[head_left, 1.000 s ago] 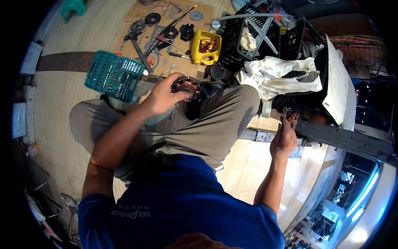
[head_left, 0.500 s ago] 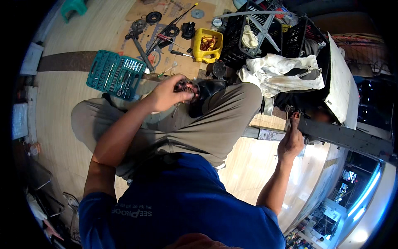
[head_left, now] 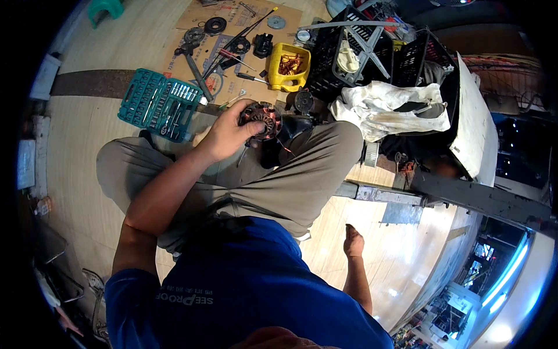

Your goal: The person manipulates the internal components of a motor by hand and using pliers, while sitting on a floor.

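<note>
My left hand [head_left: 224,134] is closed round the rim of a motor stator [head_left: 261,120], a dark slotted disc with copper windings, with the thumb across its face. A thin copper wire [head_left: 286,149] trails from it over my right thigh. The stator is held above my crossed legs. My right hand [head_left: 353,243] is raised over the floor beside my right knee, apart from other things. Its fingers are pressed together, and whether anything small is between them does not show.
A green socket-set case [head_left: 157,107] lies open at left. Beyond it, cardboard [head_left: 174,58] carries a hammer, screwdrivers and motor parts. A cut yellow jug [head_left: 283,84] holds copper scraps. Black crates [head_left: 325,78], a white cloth [head_left: 372,104] and a metal beam [head_left: 482,195] stand to the right.
My right hand has left the small metal parts by the beam and come back toward my body. The left hand has tilted the stator so its face shows.
</note>
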A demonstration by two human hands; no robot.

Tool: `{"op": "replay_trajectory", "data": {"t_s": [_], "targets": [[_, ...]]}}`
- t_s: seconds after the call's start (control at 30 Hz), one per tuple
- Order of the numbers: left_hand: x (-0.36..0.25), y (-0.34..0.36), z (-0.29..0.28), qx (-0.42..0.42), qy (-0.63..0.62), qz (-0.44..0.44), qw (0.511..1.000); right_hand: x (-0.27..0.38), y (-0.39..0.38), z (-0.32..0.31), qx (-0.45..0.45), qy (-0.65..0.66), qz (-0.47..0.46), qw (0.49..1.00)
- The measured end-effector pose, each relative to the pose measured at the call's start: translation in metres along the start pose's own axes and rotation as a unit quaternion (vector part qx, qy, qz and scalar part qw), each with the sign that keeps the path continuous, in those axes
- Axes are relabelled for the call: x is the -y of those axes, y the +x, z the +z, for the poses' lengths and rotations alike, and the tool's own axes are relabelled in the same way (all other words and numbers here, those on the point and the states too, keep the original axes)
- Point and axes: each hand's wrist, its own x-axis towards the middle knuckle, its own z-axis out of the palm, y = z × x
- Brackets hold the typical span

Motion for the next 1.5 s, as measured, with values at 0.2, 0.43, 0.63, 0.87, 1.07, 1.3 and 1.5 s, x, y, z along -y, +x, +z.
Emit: {"op": "replay_trajectory", "data": {"t_s": [0.2,0.43,0.63,0.87,1.07,1.3,1.5], "targets": [[0.003,-0.006,0.011,-0.004,-0.015,0.018,1.0,-0.004,0.012,-0.037,0.312,0.021,-0.031,0.949],[0.004,-0.013,0.011,-0.004,-0.059,-0.013,0.998,0.234,0.081,-0.173,-0.191,0.245,-0.197,0.93],[0.006,-0.011,0.011,-0.008,-0.095,-0.026,0.995,0.334,0.131,-0.118,-0.069,0.275,-0.289,0.914],[0.001,-0.017,-0.006,0.047,-0.285,-0.084,0.954,0.316,0.168,-0.12,0.146,0.348,-0.313,0.872],[-0.012,-0.011,-0.003,0.085,-0.042,-0.055,0.994,0.317,0.176,-0.154,-0.083,0.177,-0.316,0.929],[-0.016,-0.007,0.005,-0.139,-0.171,-0.134,0.966,0.301,0.115,-0.177,-0.024,0.129,-0.371,0.919],[-0.013,-0.001,-0.001,-0.041,-0.369,-0.102,0.923,0.257,0.134,-0.135,0.053,0.116,-0.324,0.937]]}}
